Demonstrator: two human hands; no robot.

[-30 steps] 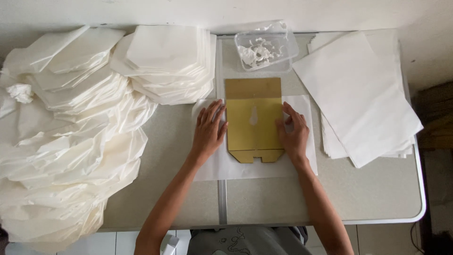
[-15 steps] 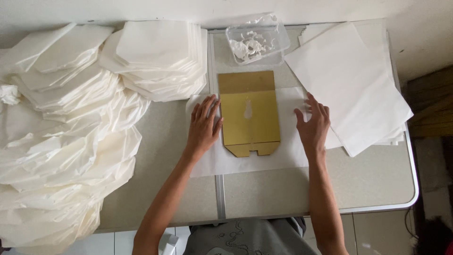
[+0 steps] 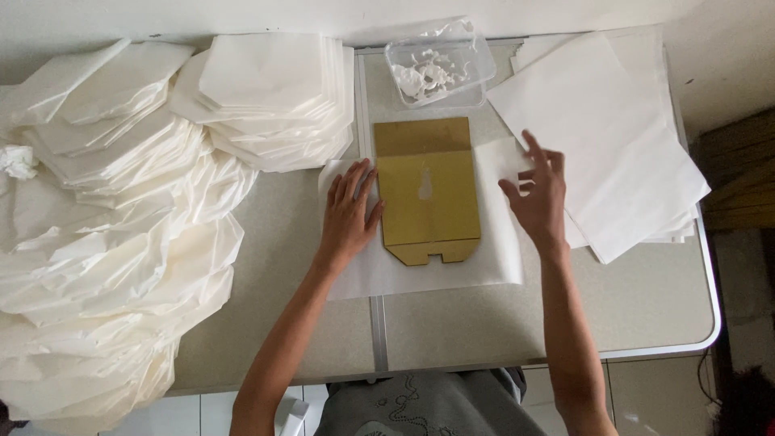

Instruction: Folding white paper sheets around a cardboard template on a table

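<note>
A grey folding table point(image 3: 646, 323) stands against a white wall point(image 3: 323, 16).

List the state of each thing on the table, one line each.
Cardboard template: flat on the sheet.
Sheet: flat under the template, right edge lifted.
Left hand: pressing down by the template's left edge.
Right hand: raised, fingers at the sheet's right edge.
Plastic tub: open, white scraps inside.
Paper stack: flat, fanned.

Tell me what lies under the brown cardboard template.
Under the cardboard template lies a white paper sheet, showing on its left, right and near sides, on the table. The left hand rests flat at the template's left edge. The covered part of the sheet cannot be seen.
</note>
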